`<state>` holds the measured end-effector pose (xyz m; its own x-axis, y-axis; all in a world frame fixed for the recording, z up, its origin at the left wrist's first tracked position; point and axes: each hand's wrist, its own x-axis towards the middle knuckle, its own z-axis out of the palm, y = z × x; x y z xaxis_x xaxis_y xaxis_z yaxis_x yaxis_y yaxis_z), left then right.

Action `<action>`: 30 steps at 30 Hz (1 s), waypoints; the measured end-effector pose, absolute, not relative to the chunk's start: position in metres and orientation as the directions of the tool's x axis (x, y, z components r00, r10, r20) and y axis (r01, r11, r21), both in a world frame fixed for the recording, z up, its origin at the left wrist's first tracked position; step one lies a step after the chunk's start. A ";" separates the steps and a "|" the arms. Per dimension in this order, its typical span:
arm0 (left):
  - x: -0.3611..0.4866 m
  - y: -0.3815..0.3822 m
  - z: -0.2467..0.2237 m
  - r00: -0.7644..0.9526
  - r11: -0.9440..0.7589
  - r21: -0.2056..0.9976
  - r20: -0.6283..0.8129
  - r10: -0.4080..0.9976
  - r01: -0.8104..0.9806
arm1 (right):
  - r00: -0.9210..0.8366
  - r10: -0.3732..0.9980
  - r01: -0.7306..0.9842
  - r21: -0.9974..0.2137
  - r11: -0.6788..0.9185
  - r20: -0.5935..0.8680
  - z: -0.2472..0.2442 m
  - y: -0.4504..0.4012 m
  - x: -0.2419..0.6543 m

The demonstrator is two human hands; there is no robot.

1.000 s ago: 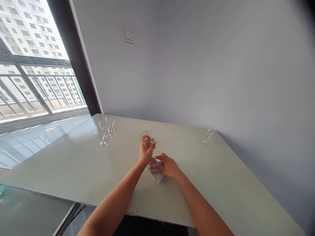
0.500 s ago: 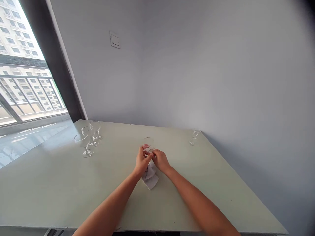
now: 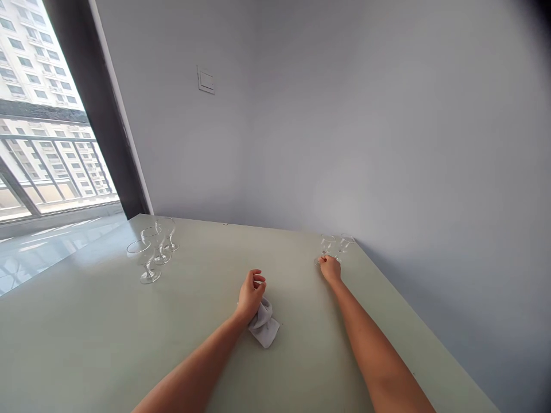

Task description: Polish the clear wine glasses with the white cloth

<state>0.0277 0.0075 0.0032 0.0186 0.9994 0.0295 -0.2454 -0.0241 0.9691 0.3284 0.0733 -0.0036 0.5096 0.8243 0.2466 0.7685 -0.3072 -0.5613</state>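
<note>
Beside the crumpled cloth (image 3: 266, 330), the left hand (image 3: 251, 292) curls loosely around nothing; well right of the cloth, the right hand (image 3: 330, 268) grasps one empty goblet (image 3: 327, 244) low, beside a second goblet (image 3: 345, 243). Left of the cloth, three empty goblets (image 3: 160, 253) stand on the bench (image 3: 86, 344).

No legible txt, labels or brands in view; no readable nos. or signs either.
</note>
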 end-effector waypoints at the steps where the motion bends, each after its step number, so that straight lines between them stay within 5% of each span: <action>1: 0.028 0.008 0.003 0.024 -0.019 0.967 0.026 0.999 -0.253 | 0.520 0.820 0.764 -0.560 -0.321 0.240 -0.005 0.076 0.332; 18: 0.028 0.007 -0.001 0.025 -0.049 0.978 0.056 0.998 -0.201 | 0.556 0.762 0.754 -0.588 -0.294 0.333 -0.005 0.058 0.318; 24: 0.022 0.015 0.013 -0.151 -0.105 0.971 0.074 0.986 -0.214 | 0.045 0.900 0.810 -0.543 0.222 0.434 0.008 -0.004 0.220; 27: -0.007 0.031 0.026 -0.404 -0.188 0.964 0.098 0.910 -0.190 | -0.229 0.879 0.759 -0.489 0.430 0.417 0.018 -0.037 0.173; 30: -0.057 0.046 0.035 -0.732 -0.114 0.993 0.052 0.679 -0.035 | -0.353 0.865 0.778 -0.401 0.483 0.358 0.024 -0.055 0.146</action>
